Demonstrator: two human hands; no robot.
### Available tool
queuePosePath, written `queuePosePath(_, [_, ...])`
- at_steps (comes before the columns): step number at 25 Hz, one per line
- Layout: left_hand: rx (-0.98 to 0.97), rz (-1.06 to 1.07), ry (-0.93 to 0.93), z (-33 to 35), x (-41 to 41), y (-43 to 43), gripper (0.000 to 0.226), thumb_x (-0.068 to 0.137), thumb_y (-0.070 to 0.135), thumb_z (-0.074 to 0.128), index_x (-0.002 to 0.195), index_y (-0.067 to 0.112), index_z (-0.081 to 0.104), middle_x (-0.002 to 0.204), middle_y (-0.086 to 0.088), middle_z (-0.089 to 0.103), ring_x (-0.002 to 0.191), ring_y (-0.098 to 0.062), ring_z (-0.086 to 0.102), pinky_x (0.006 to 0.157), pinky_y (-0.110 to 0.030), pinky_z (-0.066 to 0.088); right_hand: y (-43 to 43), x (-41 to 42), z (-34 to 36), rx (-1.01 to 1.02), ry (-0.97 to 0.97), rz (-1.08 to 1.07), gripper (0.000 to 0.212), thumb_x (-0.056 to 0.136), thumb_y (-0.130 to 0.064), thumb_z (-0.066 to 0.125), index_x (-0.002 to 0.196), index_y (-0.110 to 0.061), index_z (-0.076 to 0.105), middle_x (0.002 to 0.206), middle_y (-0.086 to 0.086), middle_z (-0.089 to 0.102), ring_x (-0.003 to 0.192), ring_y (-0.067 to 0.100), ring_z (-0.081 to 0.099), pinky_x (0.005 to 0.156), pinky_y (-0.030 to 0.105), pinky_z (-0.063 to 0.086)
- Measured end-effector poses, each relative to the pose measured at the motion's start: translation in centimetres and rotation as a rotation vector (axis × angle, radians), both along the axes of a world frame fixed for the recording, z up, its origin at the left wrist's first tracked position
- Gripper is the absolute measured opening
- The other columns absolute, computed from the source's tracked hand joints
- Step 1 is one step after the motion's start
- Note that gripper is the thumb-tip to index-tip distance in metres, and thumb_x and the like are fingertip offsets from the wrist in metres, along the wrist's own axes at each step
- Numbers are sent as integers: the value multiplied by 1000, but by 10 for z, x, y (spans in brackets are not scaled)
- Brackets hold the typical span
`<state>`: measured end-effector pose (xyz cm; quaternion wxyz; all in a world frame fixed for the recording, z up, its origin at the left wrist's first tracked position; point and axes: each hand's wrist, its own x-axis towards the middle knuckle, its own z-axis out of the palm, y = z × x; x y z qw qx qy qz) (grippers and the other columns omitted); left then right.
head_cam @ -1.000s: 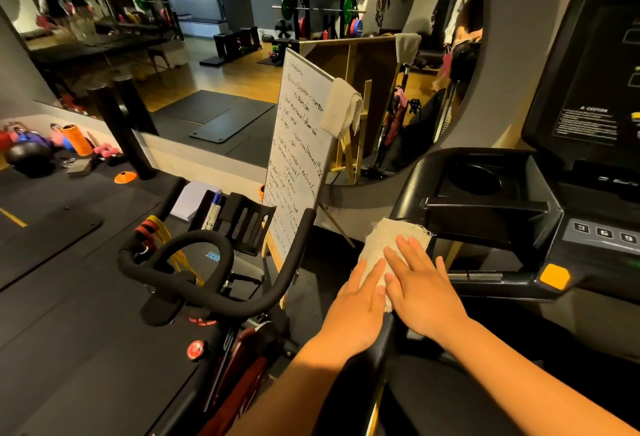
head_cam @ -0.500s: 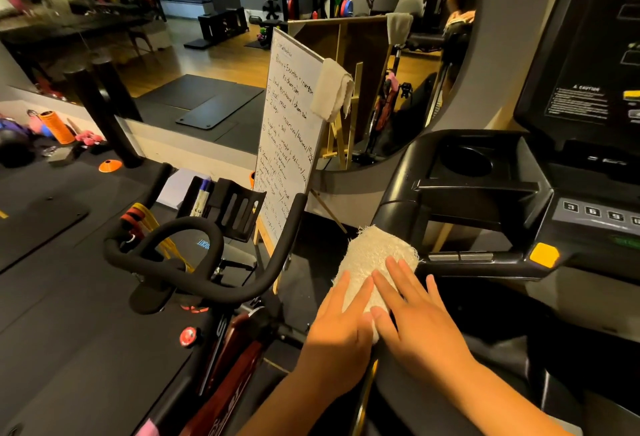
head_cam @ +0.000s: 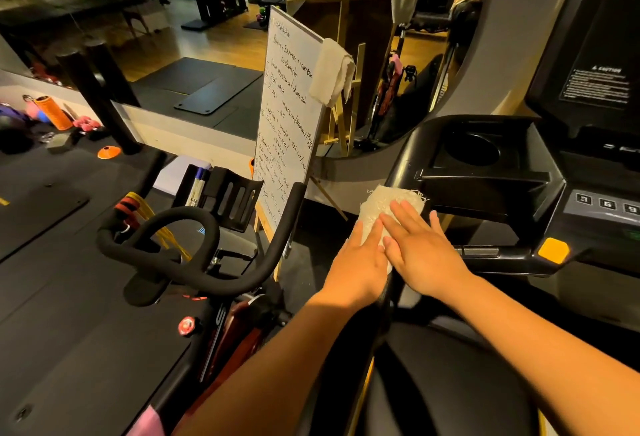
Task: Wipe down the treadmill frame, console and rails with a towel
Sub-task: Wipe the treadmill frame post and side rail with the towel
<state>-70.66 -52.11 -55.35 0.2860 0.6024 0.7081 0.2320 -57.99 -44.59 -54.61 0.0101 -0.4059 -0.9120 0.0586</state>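
Pressing white towel (head_cam: 389, 205) onto treadmill's left rail (head_cam: 382, 311) w/ left hand (head_cam: 356, 264) & right hand (head_cam: 424, 255), side by side, fingers straight & flat, gripping nothing. Reading "3 6 9" on console keys (head_cam: 606, 204) R of fingertips, past yellow button (head_cam: 553, 250). Spotting bike handlebar (head_cam: 194, 259) close L of fingers. Making out handwritten whiteboard (head_cam: 287, 117) beyond, notes hard to read, 2nd cloth (head_cam: 330, 77) draping it. Reading "CAUTION" label (head_cam: 599, 84) far up R.

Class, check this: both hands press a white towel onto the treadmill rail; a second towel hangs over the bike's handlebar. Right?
One error: the head view shows the second towel hanging over the whiteboard, not the handlebar. Left hand and right hand do press the white towel onto the rail.
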Motion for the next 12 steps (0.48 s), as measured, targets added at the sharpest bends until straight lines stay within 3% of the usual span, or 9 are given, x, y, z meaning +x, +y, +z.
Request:
queuePosePath(5, [2, 23, -149, -8, -9, 34, 53, 106, 36, 22, 157, 31, 6, 165, 2, 5, 150, -18, 15, 117, -31, 17, 39, -6, 4, -79, -36, -25, 54, 102, -43, 18, 153, -27, 18, 163, -4, -1, 149, 12, -10, 117, 53, -8])
queuePosePath(12, [-68, 75, -341, -33, -23, 30, 54, 100, 44, 26, 151, 50, 10, 159, 3, 28, 139, -25, 37, 114, -40, 29, 31, -24, 11, -51, -116, -77, 52, 100, -37, 21, 152, -30, 23, 163, -5, 3, 149, 14, -9, 114, 57, -13])
